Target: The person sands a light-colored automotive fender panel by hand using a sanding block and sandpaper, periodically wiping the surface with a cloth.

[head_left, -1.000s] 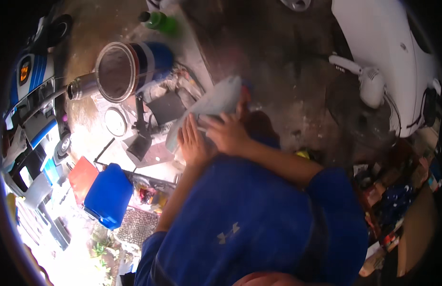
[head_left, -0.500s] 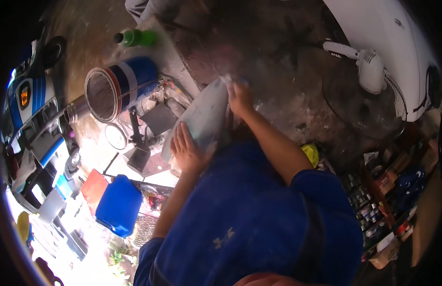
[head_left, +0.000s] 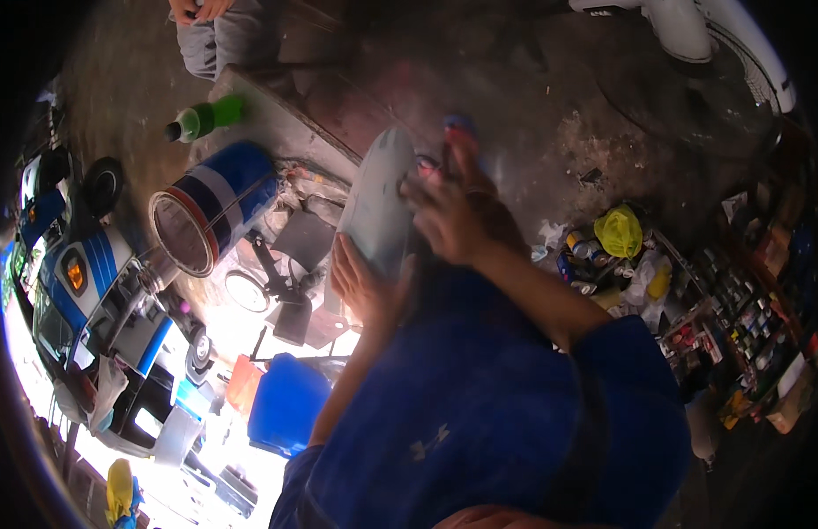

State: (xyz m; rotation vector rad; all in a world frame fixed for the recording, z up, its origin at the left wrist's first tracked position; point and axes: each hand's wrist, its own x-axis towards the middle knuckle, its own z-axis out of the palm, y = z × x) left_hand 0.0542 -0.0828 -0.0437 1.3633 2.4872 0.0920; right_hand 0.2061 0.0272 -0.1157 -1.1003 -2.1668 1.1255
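A long, smooth grey panel (head_left: 378, 194) with a rounded tip stands tilted in front of me, its tip pointing away. My left hand (head_left: 367, 286) grips its lower end, fingers along the left side and thumb toward the right edge. Just off the panel's right edge is my right hand (head_left: 453, 220), its fingers smeared by motion. Whether anything is in that hand cannot be made out. Beyond it, a blurred blue and red thing (head_left: 460, 132) shows near the floor.
On the left lie a blue and white striped drum (head_left: 228, 198), a green bottle (head_left: 202, 119) and a blue container (head_left: 290, 401). A seated person's grey trousers (head_left: 228, 40) show at the top. Cluttered bottles and a yellow-green bag (head_left: 618, 231) are at right, below a white fan (head_left: 678, 31).
My right hand has left the panel's tip and come back beside its right edge. The panel stands more upright in view. The whole view has shifted, bringing in the seated person's hands.
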